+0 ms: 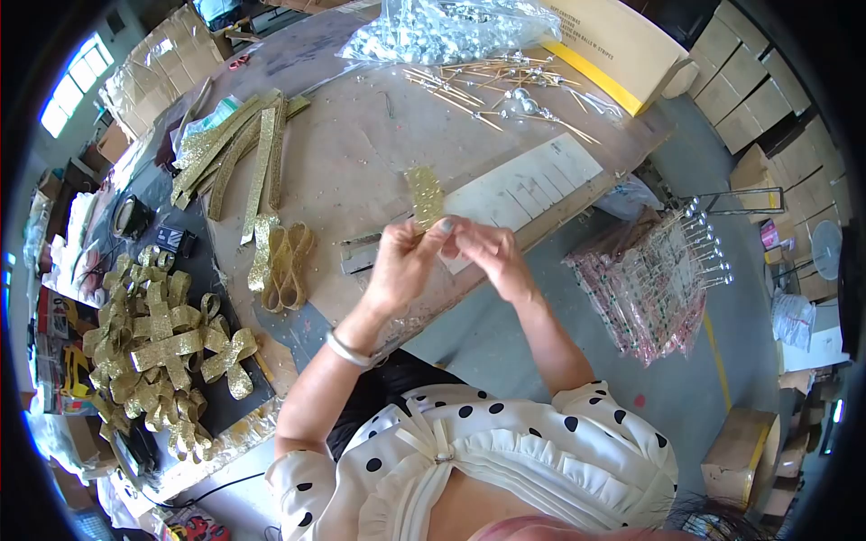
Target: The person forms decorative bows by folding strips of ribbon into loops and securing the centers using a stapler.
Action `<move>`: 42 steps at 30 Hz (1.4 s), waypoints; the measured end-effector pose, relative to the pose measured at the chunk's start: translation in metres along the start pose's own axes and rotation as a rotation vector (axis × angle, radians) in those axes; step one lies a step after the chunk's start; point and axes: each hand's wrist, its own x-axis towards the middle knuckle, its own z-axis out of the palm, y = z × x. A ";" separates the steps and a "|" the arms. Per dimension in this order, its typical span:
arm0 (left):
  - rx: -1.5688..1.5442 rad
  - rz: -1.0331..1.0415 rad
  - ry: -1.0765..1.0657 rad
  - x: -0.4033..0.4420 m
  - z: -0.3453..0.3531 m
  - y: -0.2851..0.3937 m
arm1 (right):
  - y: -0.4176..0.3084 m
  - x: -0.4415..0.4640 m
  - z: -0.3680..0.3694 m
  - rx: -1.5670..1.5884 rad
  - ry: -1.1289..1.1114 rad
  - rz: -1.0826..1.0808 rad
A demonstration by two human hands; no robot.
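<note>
My left hand (403, 269) is closed on a short piece of gold glitter ribbon (425, 191), which stands up from between its fingers. Beside it, my right hand (490, 255) has its fingers bent close to the ribbon's lower end; whether they grip it is hidden. Under and behind the hands lies a white marked board (532, 189) near the table edge. Looped gold ribbon (290, 261) rests left of my hands, below long gold strips (262, 158).
Many gold bows (167, 347) are heaped at the left. Wooden sticks with silver beads (505, 90), a bag of silver balls (442, 36) and a cardboard box (622, 45) are at the back. Bundled wrapped sticks (640, 288) stand beyond the table edge at right.
</note>
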 end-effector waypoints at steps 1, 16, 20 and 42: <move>0.001 -0.002 -0.001 -0.007 -0.008 0.011 | -0.004 0.005 -0.008 -0.110 -0.127 0.069; 0.017 -0.465 -0.113 -0.131 -0.067 0.031 | 0.000 0.033 0.033 1.181 -0.099 0.191; 0.100 -0.325 0.229 -0.161 -0.099 0.032 | -0.010 0.025 0.029 1.276 -0.244 0.234; -0.379 -0.135 0.264 -0.131 -0.048 0.045 | -0.063 -0.002 0.087 -0.164 -0.432 -0.015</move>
